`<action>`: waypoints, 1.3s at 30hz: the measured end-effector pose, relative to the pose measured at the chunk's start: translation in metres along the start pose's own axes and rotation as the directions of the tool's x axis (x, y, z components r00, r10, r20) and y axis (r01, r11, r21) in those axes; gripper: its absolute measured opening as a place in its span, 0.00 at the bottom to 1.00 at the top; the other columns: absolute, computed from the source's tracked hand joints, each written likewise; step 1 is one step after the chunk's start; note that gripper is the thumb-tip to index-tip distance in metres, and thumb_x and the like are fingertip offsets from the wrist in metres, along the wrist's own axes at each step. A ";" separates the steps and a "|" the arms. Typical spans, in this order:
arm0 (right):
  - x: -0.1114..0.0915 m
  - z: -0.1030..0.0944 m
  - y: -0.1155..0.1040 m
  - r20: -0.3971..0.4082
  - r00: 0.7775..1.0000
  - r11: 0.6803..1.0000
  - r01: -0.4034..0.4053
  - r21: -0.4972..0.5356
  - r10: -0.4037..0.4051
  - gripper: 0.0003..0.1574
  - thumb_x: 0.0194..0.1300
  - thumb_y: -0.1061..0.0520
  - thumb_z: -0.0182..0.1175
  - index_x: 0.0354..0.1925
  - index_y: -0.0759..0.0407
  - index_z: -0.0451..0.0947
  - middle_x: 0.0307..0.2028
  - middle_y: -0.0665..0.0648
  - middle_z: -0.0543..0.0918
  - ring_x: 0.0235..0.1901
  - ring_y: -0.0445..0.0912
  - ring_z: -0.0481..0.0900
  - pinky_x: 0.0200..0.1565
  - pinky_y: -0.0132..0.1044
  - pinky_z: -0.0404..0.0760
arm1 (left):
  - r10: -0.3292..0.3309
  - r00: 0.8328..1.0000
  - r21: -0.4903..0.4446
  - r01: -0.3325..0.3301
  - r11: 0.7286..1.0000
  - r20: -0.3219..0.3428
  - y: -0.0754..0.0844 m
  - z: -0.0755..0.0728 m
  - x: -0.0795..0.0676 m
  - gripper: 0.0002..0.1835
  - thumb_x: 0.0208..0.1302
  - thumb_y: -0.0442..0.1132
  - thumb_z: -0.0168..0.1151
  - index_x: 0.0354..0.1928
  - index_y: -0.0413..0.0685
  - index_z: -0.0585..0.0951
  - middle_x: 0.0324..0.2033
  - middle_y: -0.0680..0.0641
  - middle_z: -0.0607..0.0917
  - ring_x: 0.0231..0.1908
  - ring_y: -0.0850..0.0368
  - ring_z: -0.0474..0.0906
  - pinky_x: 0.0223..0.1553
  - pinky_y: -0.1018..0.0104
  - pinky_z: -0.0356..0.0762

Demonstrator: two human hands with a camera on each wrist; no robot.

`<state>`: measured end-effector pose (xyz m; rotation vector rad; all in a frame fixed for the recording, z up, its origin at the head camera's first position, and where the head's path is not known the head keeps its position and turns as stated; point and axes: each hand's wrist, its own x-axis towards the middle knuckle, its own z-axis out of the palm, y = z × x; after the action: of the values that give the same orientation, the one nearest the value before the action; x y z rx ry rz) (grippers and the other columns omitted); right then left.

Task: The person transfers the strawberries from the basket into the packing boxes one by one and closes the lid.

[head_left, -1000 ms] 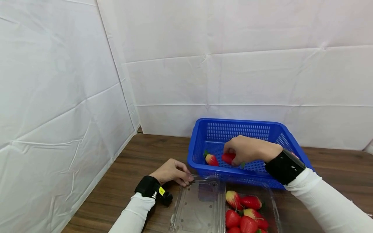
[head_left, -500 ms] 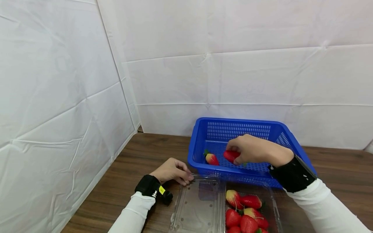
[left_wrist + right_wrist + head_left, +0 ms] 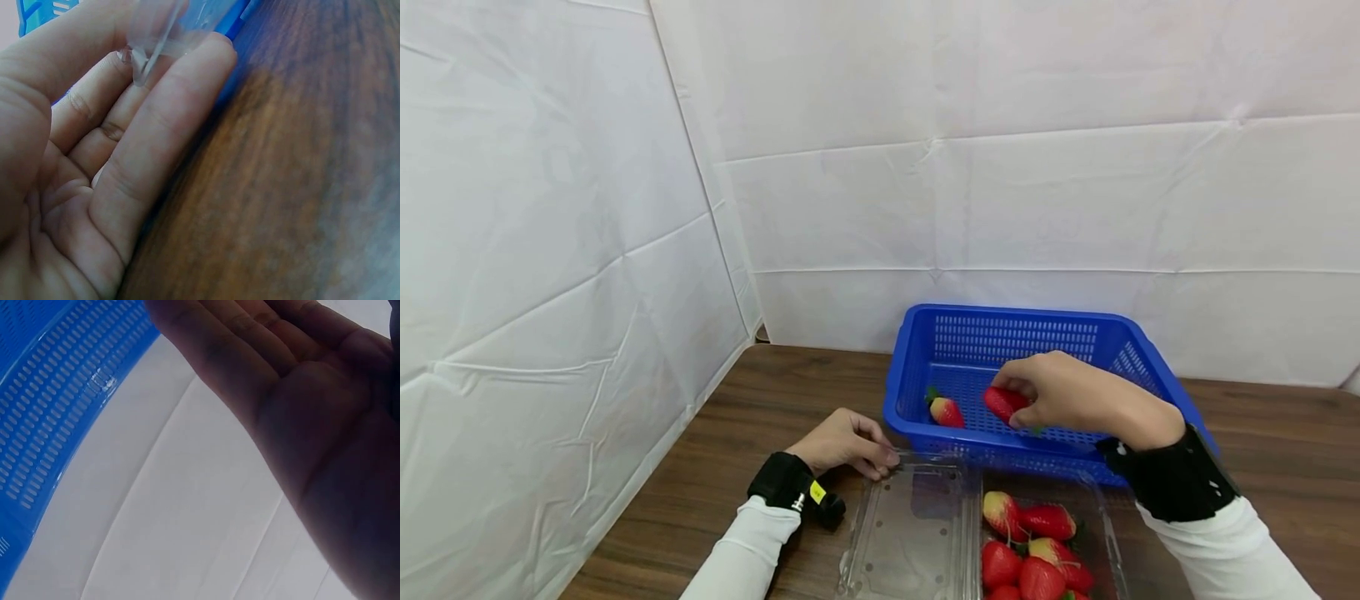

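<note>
My right hand (image 3: 1063, 396) holds a red strawberry (image 3: 1004, 403) between thumb and fingers, over the blue basket (image 3: 898, 367). A second strawberry (image 3: 946, 412), pale near its green leaves, lies at the basket's left end. With my left hand (image 3: 846, 446) I pinch the far left corner of a clear plastic clamshell box (image 3: 902, 533). In the left wrist view the clear plastic corner (image 3: 147, 59) sits between thumb and fingers. The box's right half holds several strawberries (image 3: 1041, 575). In the right wrist view only the palm and part of the fingers show; the strawberry is hidden there.
The basket stands at the back of a brown wooden table (image 3: 715, 467), just behind the clamshell box. White cloth walls (image 3: 1037, 167) rise behind the table and along its left side. The box's near end runs out of the head view.
My right hand has shifted a little to the right with the strawberry, its wrist turning and the forearm swinging closer. The left hand and the clamshell box have stayed in place.
</note>
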<state>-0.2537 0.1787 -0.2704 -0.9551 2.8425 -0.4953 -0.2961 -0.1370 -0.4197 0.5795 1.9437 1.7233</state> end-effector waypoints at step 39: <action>-0.043 0.002 -0.026 -0.170 0.979 0.979 0.079 -0.186 -0.111 0.28 0.49 0.63 0.73 0.51 0.59 0.79 0.43 0.55 0.83 0.39 0.45 0.79 0.37 0.40 0.87 | 0.004 1.000 0.010 -0.004 1.000 0.016 -0.004 -0.006 -0.001 0.08 0.55 0.32 0.69 0.34 0.33 0.84 0.35 0.39 0.88 0.32 0.49 0.84 0.34 0.61 0.87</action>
<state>-0.2043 0.1848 -0.2641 -1.1360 3.0566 -0.3567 -0.2989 -0.1425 -0.4226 0.5993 1.9430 1.7070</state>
